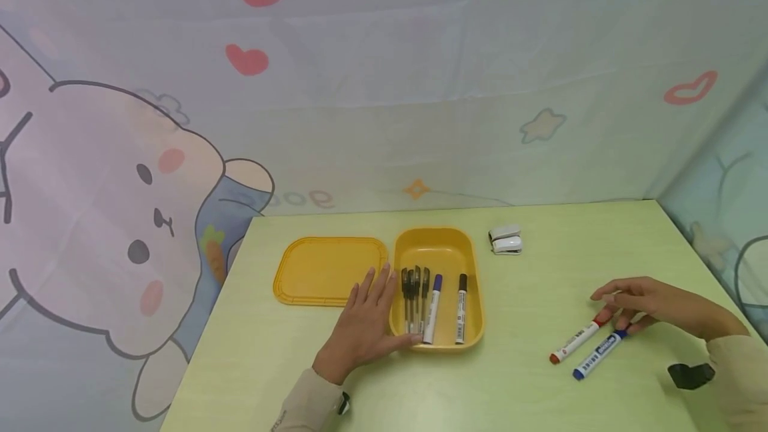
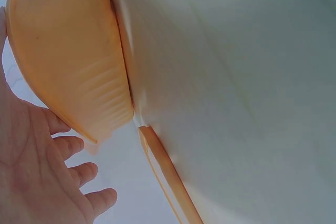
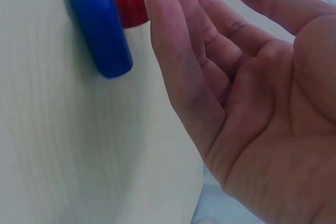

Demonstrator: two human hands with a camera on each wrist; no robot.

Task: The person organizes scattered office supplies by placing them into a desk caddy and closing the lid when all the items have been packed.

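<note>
A yellow box holds several dark-capped pens, a blue-capped marker and a black-capped marker. My left hand rests against the box's left and near edges, fingers extended; in the left wrist view the hand lies along the box wall. At the right, my right hand hovers with bent, relaxed fingers at the cap ends of a red marker and a blue marker on the table. The right wrist view shows the palm beside the blue cap, gripping nothing.
A yellow lid lies flat left of the box. A white stapler sits right of the box toward the back. Behind the table hangs a printed cloth.
</note>
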